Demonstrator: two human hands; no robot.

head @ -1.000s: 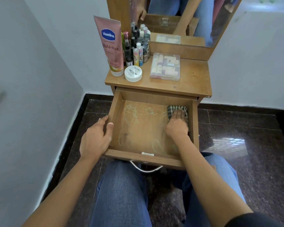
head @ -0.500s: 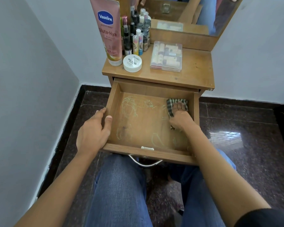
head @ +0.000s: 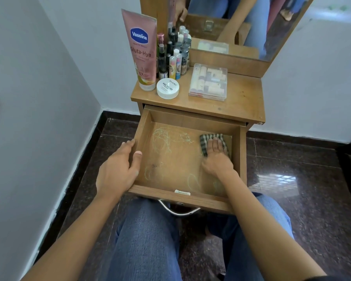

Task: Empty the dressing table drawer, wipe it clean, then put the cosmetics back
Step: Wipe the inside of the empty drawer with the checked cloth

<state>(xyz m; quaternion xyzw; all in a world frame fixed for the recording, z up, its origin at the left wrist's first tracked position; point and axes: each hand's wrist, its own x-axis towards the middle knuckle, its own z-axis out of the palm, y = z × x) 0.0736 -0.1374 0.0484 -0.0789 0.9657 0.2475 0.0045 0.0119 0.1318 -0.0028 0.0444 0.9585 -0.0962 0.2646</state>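
The wooden drawer point(head: 182, 118) is pulled out and holds only a checked cloth point(head: 206, 140) at its back right. My right hand point(head: 216, 157) presses flat on that cloth with straight fingers. My left hand point(head: 118, 169) grips the drawer's left wall, thumb inside. Pale scribble marks show on the drawer floor. On the tabletop point(head: 239, 98) stand a pink Vaseline tube point(head: 142, 49), a white round jar point(head: 167, 88), several small bottles point(head: 175, 55) and a clear box of cosmetics point(head: 209, 82).
A mirror point(head: 241, 25) rises behind the tabletop. A grey wall lies close on the left, and dark polished floor tiles point(head: 292, 179) surround the table. My knees in jeans sit under the drawer's metal handle point(head: 178, 211).
My right hand with the cloth has barely shifted at the drawer's back right. The left hand keeps its grip on the left wall. The camera view has tilted.
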